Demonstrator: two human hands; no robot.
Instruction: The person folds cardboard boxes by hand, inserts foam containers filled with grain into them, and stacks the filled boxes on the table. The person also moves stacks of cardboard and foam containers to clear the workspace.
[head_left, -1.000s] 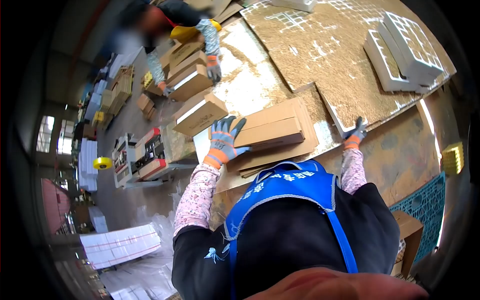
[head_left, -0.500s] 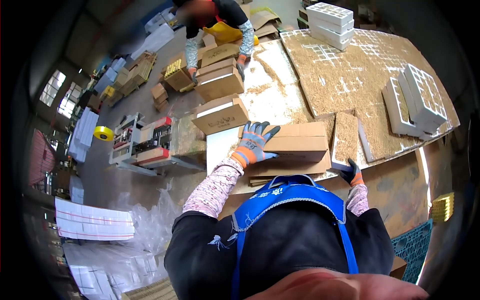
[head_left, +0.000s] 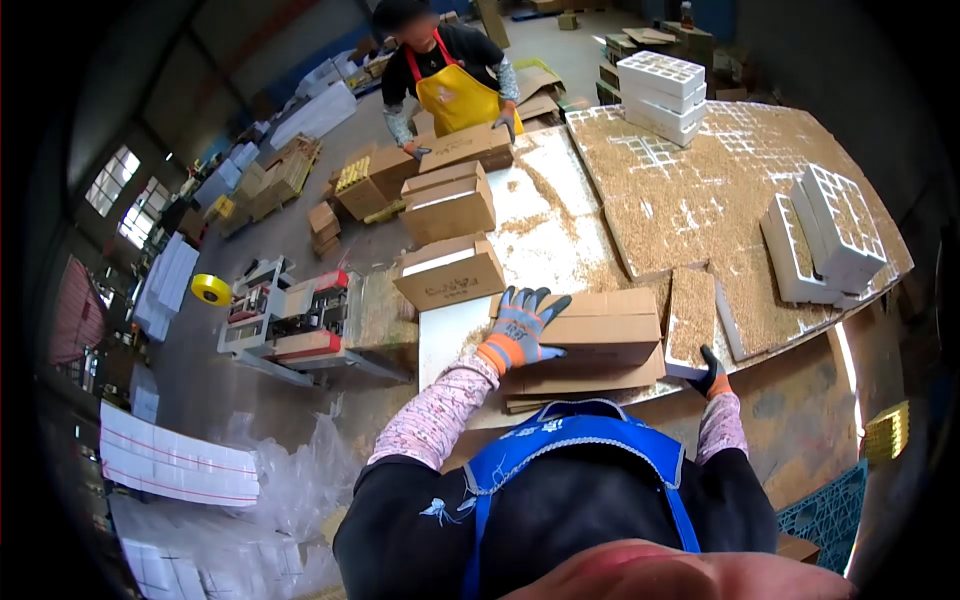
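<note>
My left hand (head_left: 522, 328), in a grey and orange glove, lies with fingers spread on the left end of a long cardboard box (head_left: 605, 320). Flattened cardboard pieces (head_left: 590, 380) lie under and in front of that box. At the near end of a narrow white foam tray (head_left: 690, 318), filled with brown granules, is my right hand (head_left: 710, 374). Its dark gloved fingers grip the tray's corner, partly hidden by the tray. The tray sits just right of the box, beside a granule-covered area of the table.
Across the table a co-worker in a yellow apron (head_left: 455, 98) has both hands on a cardboard box (head_left: 468, 147). Two open boxes (head_left: 450, 275) with white inserts stand at the left edge. Foam blocks (head_left: 845, 225) stand right; a taping machine (head_left: 300, 315) stands left.
My view has tilted upward, so the table appears lower. The co-worker has straightened, hands now on the farther box. My hands stay at the same box and tray.
</note>
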